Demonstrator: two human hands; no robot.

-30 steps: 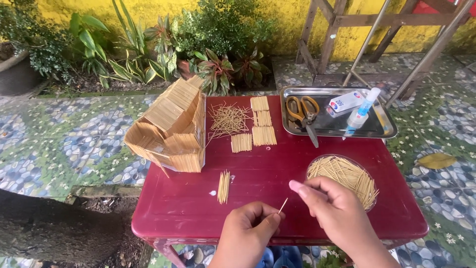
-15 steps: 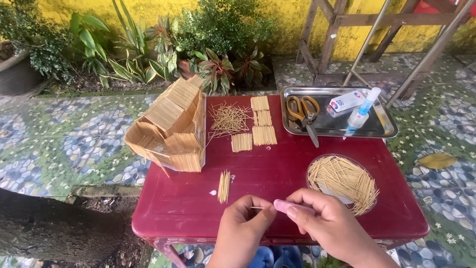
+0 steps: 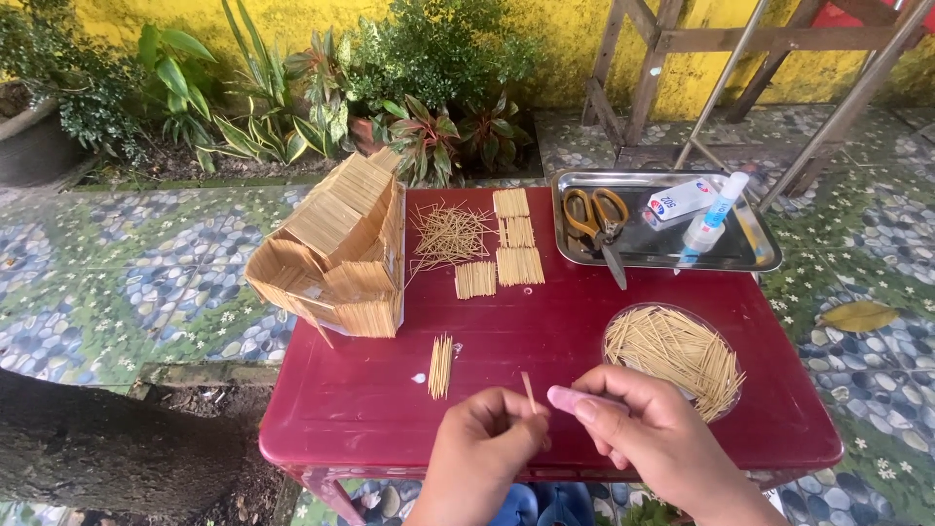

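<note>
A single toothpick (image 3: 528,391) stood nearly upright over the red table's (image 3: 584,321) near edge, pinched in the left hand (image 3: 484,440). The right hand (image 3: 643,429) curled just beside it at 3 o'clock, index fingertip almost touching; its grasp could not be told. A small glued toothpick row (image 3: 440,365) lay at 11 o'clock, a dish of loose toothpicks (image 3: 675,353) at 2 o'clock, and a toothpick house (image 3: 336,248) farther off at 11 o'clock.

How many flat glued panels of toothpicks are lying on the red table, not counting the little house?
5: three in a column left of the metal tray, one just left of the lowest, one narrow one near the left hand. The toothpick house could hide more.
</note>
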